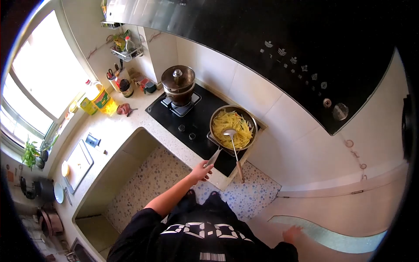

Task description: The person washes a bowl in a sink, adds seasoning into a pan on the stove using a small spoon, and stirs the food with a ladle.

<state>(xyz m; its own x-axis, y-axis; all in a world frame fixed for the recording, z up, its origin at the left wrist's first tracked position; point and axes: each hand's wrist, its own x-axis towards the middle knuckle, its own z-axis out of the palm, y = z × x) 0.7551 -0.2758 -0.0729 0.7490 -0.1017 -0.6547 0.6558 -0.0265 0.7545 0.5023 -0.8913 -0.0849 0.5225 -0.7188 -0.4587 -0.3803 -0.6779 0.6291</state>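
Observation:
My left hand (201, 171) is closed round the handle of a frying pan (254, 120) on the right burner. Shredded yellow food (229, 120) fills much of the pan. A ladle (232, 140) rests with its bowl on the food, and its wooden-ended handle hangs over the counter's front edge, with no hand on it. My right hand (292, 233) is low at the right, away from the stove, with its fingers apart and nothing visible in it.
A lidded pot (178, 83) stands on the left burner. Left of the stove are an oil bottle (102, 99), jars and a cutting board (80, 165). The range hood (262, 56) overhangs the stove. A curved glass-like panel (331, 236) is at the lower right.

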